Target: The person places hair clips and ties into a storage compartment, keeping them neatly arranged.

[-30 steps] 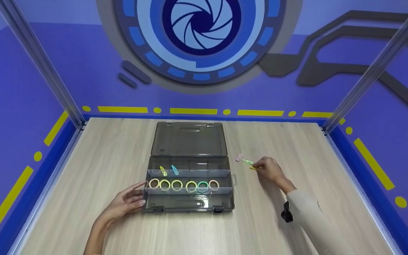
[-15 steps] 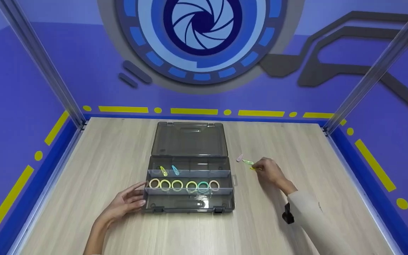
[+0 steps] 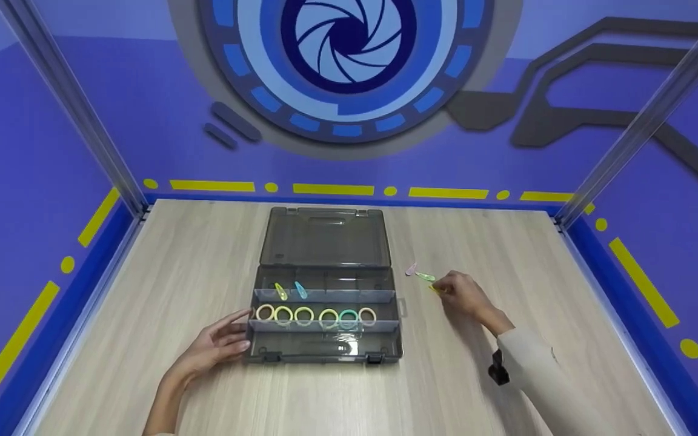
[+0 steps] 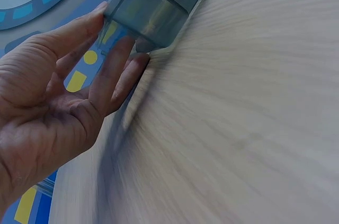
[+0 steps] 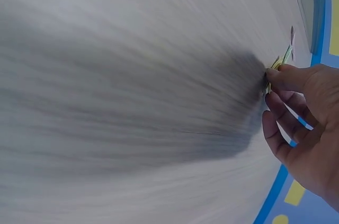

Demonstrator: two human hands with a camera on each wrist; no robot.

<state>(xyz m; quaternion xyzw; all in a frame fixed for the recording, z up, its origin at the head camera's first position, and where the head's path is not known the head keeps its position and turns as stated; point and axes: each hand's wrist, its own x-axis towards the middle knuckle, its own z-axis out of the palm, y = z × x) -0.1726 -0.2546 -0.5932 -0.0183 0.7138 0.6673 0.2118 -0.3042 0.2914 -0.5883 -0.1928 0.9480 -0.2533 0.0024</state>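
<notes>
Between thumb and fingertips, my right hand (image 3: 463, 292) pinches a yellow hair clip (image 3: 434, 289) at the table surface, right of the box. Just beyond it lie a green hair clip (image 3: 425, 277) and a pink hair clip (image 3: 411, 269). My left hand (image 3: 211, 346) touches the left side of the smoky clear plastic box (image 3: 325, 362) with fairly straight fingers; the left wrist view shows these fingers (image 4: 108, 70) at its corner. In the back compartment lean a yellow-green hair clip (image 3: 280, 292) and a blue hair clip (image 3: 301, 290). Several hair ties (image 3: 305, 315) stand in a row in the middle compartment.
The box's lid (image 3: 326, 237) lies folded back behind it. Dividers (image 3: 325, 326) split the box lengthwise. A wood-grain table (image 3: 203, 242) carries everything, with blue-purple walls (image 3: 349, 169) at its back and sides. A black object (image 3: 498, 368) hangs by the right sleeve.
Little differs. The whole head view has shifted slightly. The right hand stays at the yellow hair clip, and the left hand stays at the box's side.
</notes>
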